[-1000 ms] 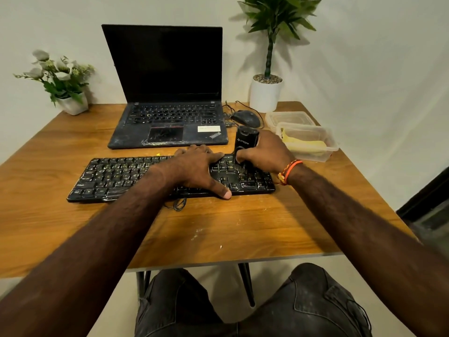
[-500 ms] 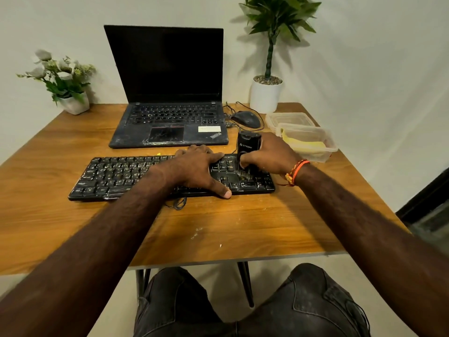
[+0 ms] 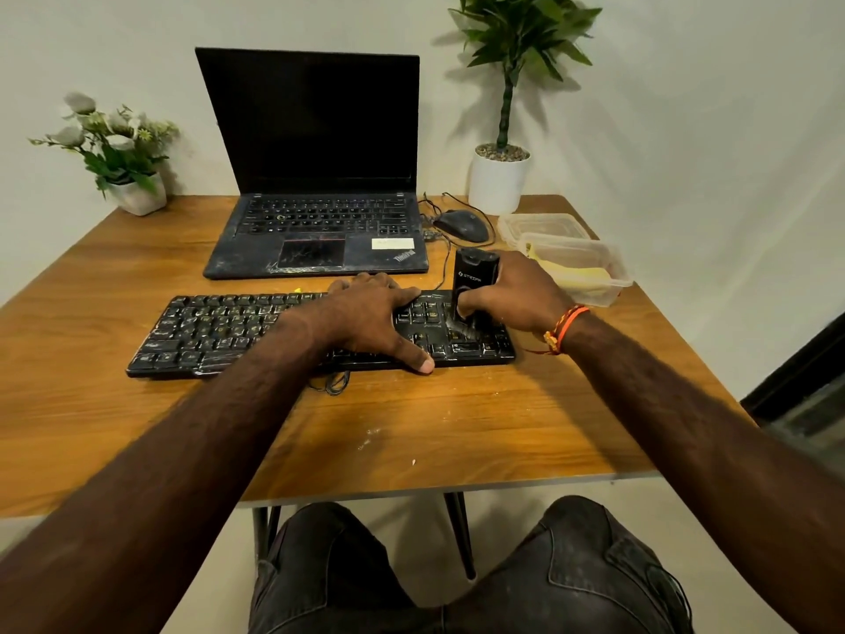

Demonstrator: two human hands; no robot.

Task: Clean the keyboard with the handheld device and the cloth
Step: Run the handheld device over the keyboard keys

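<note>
Gripping handheld device upright on keyboard, right hand, left hand flat on keys

head view | worn on person's head | faces forward-down over table | near | edges probably wide-angle warped

keyboard before laptop, mouse right of laptop

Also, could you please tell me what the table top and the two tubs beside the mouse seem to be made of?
Table top: looks like wood or wood-look laminate, with a brown grain pattern, a mild sheen and a thin pale edge; which one is unclear.
Tubs: likely thin clear plastic, since something yellow shows through the cloudy wall of the nearer one.
</note>
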